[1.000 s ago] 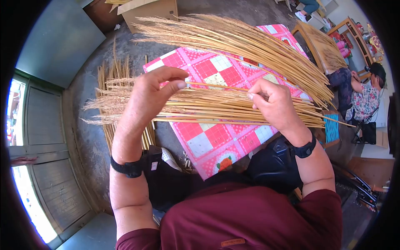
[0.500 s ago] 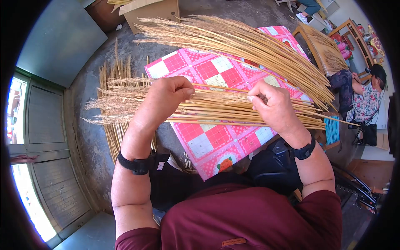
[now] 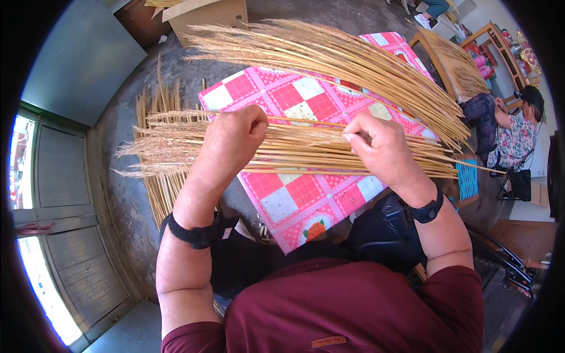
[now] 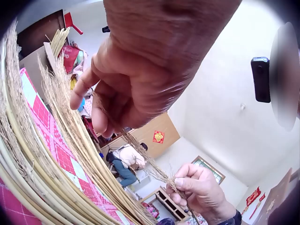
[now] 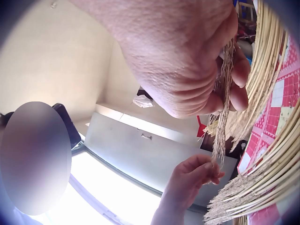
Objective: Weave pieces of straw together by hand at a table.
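Observation:
A thin feathery grass plume stretches between the two hands; in the right wrist view the plume hangs from the right hand's fingers down to the left hand. The left hand has curled fingers around one end. Thumb and fingers of the right hand pinch the other end. Beneath both hands a bundle of dry stalks lies across the pink checked cloth, its feathery heads past the cloth's left edge. Farther back, a second bundle fans out on the same cloth.
More stalks lie at the left below the plumes. A cardboard box stands at the back. To the right are a blue woven stool, a wooden table with stalks, and a seated person in a cap.
The left hand has moved down from its raised place, turned and closed its fingers more. The right hand still pinches the plume and has moved little.

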Motion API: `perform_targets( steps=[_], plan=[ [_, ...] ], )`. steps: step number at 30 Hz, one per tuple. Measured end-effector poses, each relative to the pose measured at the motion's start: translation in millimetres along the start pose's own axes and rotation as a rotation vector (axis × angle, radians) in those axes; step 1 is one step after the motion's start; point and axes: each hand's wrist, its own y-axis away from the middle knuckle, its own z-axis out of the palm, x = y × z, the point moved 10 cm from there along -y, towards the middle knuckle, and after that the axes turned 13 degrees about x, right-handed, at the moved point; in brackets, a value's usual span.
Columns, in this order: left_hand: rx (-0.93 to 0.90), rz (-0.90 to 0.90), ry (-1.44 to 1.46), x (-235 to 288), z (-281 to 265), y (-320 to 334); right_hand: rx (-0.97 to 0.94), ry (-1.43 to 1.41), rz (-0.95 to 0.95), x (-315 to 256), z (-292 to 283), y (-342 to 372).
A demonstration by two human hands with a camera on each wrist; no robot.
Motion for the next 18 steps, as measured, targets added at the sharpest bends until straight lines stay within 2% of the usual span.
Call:
perform_targets(
  steps=[4, 7, 10, 13, 15, 17, 18],
  plan=[
    [0.135, 0.036, -0.141, 1, 0, 0, -0.034, -0.014, -0.009, 0, 7, 1],
    [0.168, 0.036, -0.261, 2, 1, 0, -0.028, -0.008, -0.033, -3, 10, 2],
    [0.220, -0.019, -0.418, -4, -5, -2, -0.007, 0.005, -0.072, -5, 10, 3],
    [0.259, -0.081, -0.361, -21, -22, -12, 0.015, 0.037, -0.107, -7, 6, 2],
    [0.244, -0.214, -0.361, -37, -34, -17, 0.044, 0.061, -0.123, -6, 0, 0],
    [0.244, -0.325, -0.241, -45, -44, -18, 0.041, 0.027, -0.053, 5, -3, -3],
    [0.357, -0.230, -0.145, -40, -54, -19, 0.039, 0.011, -0.018, 11, -5, -4]
  ],
)
